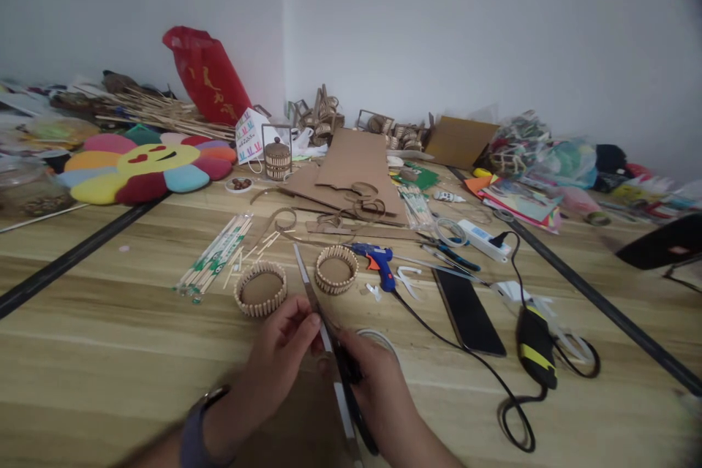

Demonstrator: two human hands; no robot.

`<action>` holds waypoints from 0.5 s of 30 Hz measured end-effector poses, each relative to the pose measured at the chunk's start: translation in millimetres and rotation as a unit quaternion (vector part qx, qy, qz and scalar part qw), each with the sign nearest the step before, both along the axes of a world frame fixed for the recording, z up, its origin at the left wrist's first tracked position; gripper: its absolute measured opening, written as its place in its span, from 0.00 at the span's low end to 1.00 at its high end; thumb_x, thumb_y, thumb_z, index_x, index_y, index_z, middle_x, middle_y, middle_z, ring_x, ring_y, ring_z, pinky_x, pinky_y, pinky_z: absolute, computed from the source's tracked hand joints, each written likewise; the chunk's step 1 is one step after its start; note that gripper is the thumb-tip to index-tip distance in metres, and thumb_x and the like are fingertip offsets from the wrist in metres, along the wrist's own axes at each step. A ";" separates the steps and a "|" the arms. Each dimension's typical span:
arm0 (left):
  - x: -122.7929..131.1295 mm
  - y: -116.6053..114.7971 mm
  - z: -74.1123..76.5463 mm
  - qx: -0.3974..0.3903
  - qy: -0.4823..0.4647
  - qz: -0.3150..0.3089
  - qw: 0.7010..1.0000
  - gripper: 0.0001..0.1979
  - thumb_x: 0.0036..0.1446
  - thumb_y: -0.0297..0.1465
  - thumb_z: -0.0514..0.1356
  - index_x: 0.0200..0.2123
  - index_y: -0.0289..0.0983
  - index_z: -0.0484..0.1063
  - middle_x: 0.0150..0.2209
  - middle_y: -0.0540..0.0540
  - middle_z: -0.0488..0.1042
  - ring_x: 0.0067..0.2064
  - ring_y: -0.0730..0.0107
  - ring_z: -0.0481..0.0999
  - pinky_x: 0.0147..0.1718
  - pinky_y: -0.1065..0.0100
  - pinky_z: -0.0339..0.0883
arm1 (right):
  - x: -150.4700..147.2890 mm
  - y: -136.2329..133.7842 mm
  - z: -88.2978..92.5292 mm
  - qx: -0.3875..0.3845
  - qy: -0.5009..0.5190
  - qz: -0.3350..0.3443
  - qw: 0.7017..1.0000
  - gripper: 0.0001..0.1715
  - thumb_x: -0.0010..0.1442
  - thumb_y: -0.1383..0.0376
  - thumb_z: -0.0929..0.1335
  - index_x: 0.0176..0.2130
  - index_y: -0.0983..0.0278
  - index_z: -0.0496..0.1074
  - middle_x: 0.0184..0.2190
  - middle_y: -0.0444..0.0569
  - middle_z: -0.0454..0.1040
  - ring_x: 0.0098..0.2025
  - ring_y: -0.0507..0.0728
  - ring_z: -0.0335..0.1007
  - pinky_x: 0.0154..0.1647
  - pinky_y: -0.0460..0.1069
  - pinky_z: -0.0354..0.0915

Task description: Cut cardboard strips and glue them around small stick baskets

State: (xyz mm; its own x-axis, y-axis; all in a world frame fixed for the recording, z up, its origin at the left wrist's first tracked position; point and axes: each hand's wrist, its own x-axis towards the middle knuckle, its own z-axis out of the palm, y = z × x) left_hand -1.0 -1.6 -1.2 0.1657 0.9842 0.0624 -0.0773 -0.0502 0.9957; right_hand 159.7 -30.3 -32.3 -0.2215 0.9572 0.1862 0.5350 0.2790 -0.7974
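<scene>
My right hand (378,387) is closed round the black handles of a pair of scissors (315,300), whose long blades point away toward the far side of the table. My left hand (282,351) pinches something thin at the blades with thumb and fingertips; I cannot make out what it is. A wristband sits on my left wrist. Just beyond the hands stand two small round baskets made of sticks, one at the left (260,289) and one at the right (336,269). A blue glue gun (378,262) lies beside the right basket.
A black phone (468,311), a white power strip (483,239), a black-and-yellow tool (534,344) with cable lie to the right. Wrapped chopsticks (216,257), cardboard sheets (356,168), a flower cushion (145,164) and a red bag (208,77) sit further back on the wooden table (110,351).
</scene>
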 end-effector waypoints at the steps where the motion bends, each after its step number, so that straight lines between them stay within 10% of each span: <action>1: 0.2 0.2 -0.4 0.001 -0.003 -0.001 1.000 0.16 0.57 0.43 0.62 0.25 0.39 0.67 0.22 0.53 0.67 0.26 0.70 0.69 0.26 0.71 0.65 | -0.3 0.0 0.8 -0.003 0.001 0.001 1.000 0.15 0.51 0.69 0.65 0.38 0.59 0.77 0.33 0.48 0.81 0.35 0.57 0.75 0.35 0.47 0.63; 15: 0.2 0.9 -1.7 -0.021 -0.038 0.007 0.999 0.17 0.55 0.45 0.64 0.26 0.39 0.68 0.22 0.52 0.69 0.26 0.69 0.71 0.26 0.70 0.67 | 1.0 -1.0 3.5 0.034 -0.011 0.014 0.999 0.08 0.55 0.65 0.66 0.34 0.60 0.76 0.30 0.48 0.80 0.31 0.57 0.74 0.31 0.46 0.62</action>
State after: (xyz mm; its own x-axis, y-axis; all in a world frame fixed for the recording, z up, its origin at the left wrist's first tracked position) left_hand -0.8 -0.7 -2.9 0.1480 0.9884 0.0335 -0.1518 -0.0108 0.9884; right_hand 160.7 -31.3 -28.8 -0.2521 0.9361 0.2454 0.5438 0.3468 -0.7642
